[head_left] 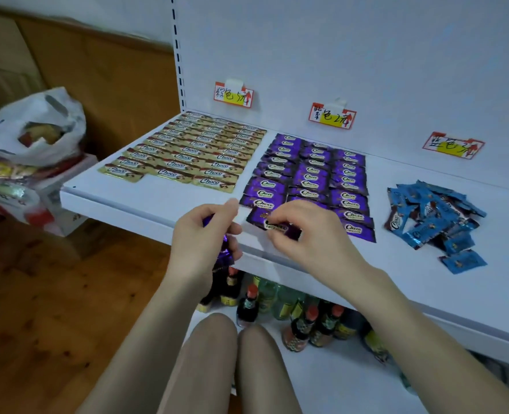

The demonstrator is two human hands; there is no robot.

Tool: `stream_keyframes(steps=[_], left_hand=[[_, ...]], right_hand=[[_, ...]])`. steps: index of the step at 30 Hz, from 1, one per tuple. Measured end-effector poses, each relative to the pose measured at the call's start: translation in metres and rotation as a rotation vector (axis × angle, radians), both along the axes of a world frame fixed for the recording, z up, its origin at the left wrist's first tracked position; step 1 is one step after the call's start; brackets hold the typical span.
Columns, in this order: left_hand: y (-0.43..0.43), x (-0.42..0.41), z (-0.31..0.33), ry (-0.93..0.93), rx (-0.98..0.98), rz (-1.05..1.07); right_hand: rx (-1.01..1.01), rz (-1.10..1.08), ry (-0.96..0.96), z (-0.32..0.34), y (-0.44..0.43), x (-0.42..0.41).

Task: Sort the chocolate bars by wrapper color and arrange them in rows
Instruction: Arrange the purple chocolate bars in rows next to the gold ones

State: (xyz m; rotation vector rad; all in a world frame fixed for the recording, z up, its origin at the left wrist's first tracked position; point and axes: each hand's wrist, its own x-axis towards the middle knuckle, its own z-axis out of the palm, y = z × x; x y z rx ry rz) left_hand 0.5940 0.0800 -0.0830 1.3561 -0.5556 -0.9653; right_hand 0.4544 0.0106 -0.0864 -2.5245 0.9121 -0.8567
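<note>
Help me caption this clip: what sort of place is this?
Probably a small shop, or a mock-up of one: a white store shelf with handwritten price tags, chocolate bars laid out in rows by color, and bottles stocked on the level below.

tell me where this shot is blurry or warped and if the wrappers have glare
Head view: wide-angle bend curves the shelf; motion blur smears the right hand and the purple bar it pinches, and the purple bars in the left hand; small foil glints on the blue pile; flat cool light, faint shadows.
</note>
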Motion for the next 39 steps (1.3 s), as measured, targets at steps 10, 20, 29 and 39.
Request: stream_keyframes(steps=[10, 20, 29, 39], left_hand=[[-0.023, 0.034, 0.009, 0.394, 0.034, -0.031], [-0.032, 0.038, 0.011, 0.422, -0.015, 0.0], [-0.033, 0.039, 0.007, 0.425, -0.024, 0.007], [-0.033, 0.037, 0.008, 0.433, -0.03, 0.009]], right_hand=[[-0.14, -0.09, 0.124, -0.019, -0.016, 0.021], [-0.295, -0.116, 0.097, -0.026, -0.014, 0.027], [-0.315, -0.058, 0.102, -0.027, -0.014, 0.026], [-0.288, -0.046, 0.1, -0.028, -0.015, 0.026]])
